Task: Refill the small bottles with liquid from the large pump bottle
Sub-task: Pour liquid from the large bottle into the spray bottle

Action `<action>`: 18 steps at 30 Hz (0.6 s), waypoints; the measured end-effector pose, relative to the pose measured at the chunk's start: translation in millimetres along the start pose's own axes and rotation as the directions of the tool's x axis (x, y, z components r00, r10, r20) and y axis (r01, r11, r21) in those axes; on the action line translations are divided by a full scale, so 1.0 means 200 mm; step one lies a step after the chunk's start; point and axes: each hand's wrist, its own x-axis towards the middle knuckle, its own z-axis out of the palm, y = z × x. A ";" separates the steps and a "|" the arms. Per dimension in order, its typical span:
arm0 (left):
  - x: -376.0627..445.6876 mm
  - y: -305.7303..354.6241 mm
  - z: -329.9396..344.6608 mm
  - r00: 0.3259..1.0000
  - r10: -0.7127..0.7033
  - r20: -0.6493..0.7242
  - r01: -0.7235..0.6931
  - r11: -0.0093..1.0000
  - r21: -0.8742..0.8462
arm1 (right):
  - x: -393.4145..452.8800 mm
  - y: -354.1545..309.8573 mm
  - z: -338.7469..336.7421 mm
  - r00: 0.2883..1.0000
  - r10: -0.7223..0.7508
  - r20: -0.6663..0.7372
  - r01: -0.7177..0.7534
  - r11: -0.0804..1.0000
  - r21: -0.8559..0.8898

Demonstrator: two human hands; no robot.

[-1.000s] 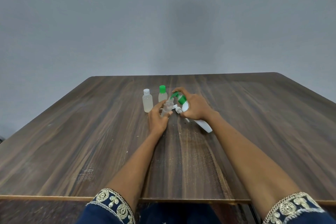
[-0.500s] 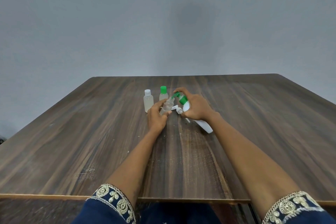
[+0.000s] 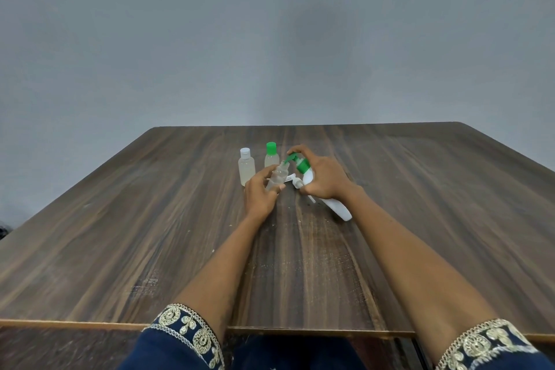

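The large pump bottle (image 3: 330, 201) is the landmark here: a white bottle with a green collar and green pump head, tilted so that its base rests on the wooden table (image 3: 120, 234) toward the person and its top leans away and to the left. The right hand (image 3: 322, 177) is wrapped around the upper part of this bottle, fingers closed on its body, with one finger curled over the top of the green pump head.

Just left of the pump bottle's spout, the left hand (image 3: 259, 194) holds a small clear bottle (image 3: 277, 177), uncapped, tilted so that its open mouth meets the green spout. The fingers and thumb are closed around the lower half of this small bottle. How much liquid is inside cannot be told.

Between the two hands, right beside the pump bottle's neck, a small white cap (image 3: 295, 181) lies on the table.

Further left of the pump bottle and a little beyond it stand two more small bottles, both upright and apart from the hands: a bottle with a green cap (image 3: 271, 156) nearer the pump head, and a bottle with a white cap (image 3: 246, 167) to its left, holding pale liquid.
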 end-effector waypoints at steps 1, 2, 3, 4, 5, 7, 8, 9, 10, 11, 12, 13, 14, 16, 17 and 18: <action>0.00 0.00 0.00 1.000 0.001 0.002 -0.001 1.000 0.004 | 0.00 0.00 0.00 1.000 0.000 -0.004 0.000 1.000 -0.004; 0.00 0.00 0.00 1.000 0.005 0.007 -0.005 1.000 0.006 | 0.00 0.00 0.00 1.000 0.000 -0.006 0.000 1.000 -0.012; 0.00 0.00 0.00 1.000 0.010 0.013 -0.010 1.000 0.007 | 0.00 0.00 0.01 1.000 0.000 -0.010 0.000 1.000 -0.022; -0.01 -0.01 0.00 1.000 0.016 0.020 -0.016 1.000 0.008 | 0.00 -0.01 0.01 1.000 0.001 -0.013 -0.001 0.999 -0.033; -0.01 -0.01 0.00 1.000 0.020 0.022 -0.020 1.000 0.008 | 0.00 -0.01 0.01 1.000 0.001 -0.015 -0.002 0.999 -0.041; -0.01 -0.02 0.00 1.000 0.019 0.017 -0.019 1.000 0.010 | 0.00 0.00 0.02 1.000 0.004 -0.014 -0.005 0.999 -0.048; -0.01 -0.02 0.00 1.000 0.016 0.014 -0.017 1.000 0.012 | 0.00 0.00 0.02 1.000 0.004 -0.008 -0.004 0.999 -0.046; -0.01 -0.02 0.00 1.000 0.013 0.013 -0.013 1.000 0.013 | 0.00 0.00 0.02 1.000 0.004 0.000 -0.004 0.999 -0.042; 0.00 -0.02 0.00 1.000 0.011 0.010 -0.011 1.000 0.011 | 0.01 0.00 0.02 1.000 0.003 0.006 -0.003 0.999 -0.041; 0.00 -0.02 0.00 1.000 0.010 0.007 -0.010 1.000 0.005 | 0.01 0.00 0.01 1.000 0.005 0.008 -0.004 0.999 -0.043; 0.00 -0.02 0.00 1.000 0.009 0.003 -0.009 1.000 0.001 | 0.01 0.00 0.01 1.000 0.006 0.006 -0.006 0.999 -0.045; 0.01 -0.02 -0.01 1.000 0.010 0.001 -0.010 1.000 -0.002 | 0.01 0.00 0.01 1.000 0.009 0.003 -0.008 0.999 -0.044; 0.01 -0.02 -0.01 1.000 0.011 0.003 -0.011 1.000 -0.001 | 0.00 0.00 0.01 1.000 0.010 0.003 -0.010 0.999 -0.038; 0.01 -0.02 0.00 1.000 0.013 0.007 -0.013 1.000 0.006 | 0.00 0.00 0.01 1.000 0.010 0.004 -0.010 0.999 -0.030; 0.01 -0.02 0.00 1.000 0.015 0.007 -0.015 1.000 0.010 | 0.00 0.00 0.01 1.000 0.009 -0.001 -0.009 1.000 -0.030; 0.01 -0.02 0.00 1.000 0.016 0.008 -0.016 1.000 0.017 | 0.00 -0.01 0.01 1.000 0.010 -0.006 -0.010 1.000 -0.029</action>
